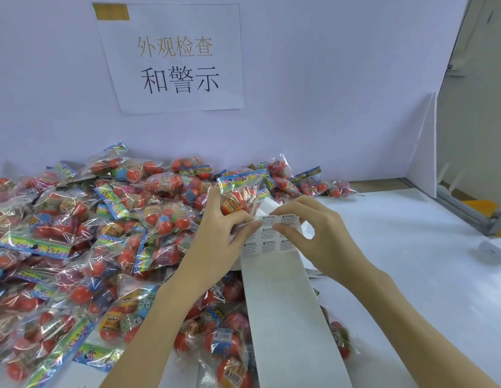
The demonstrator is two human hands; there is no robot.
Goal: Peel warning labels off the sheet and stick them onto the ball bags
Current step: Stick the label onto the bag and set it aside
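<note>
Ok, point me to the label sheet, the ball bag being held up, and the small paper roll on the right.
label sheet (281, 298), head view, on the bare white backing strip.
ball bag (238, 191), head view, on the clear front over the balls.
paper roll (494, 249), head view, on its rounded side.

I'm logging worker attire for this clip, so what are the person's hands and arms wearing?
Nothing visible: the left hand and right hand are bare, with no gloves, rings or watch, and both forearms show no sleeves up to the frame edge.

Glossy crinkled clear plastic ball bags (76, 247), matt white paper label sheet (283, 303), smooth white table (411, 261)
</note>
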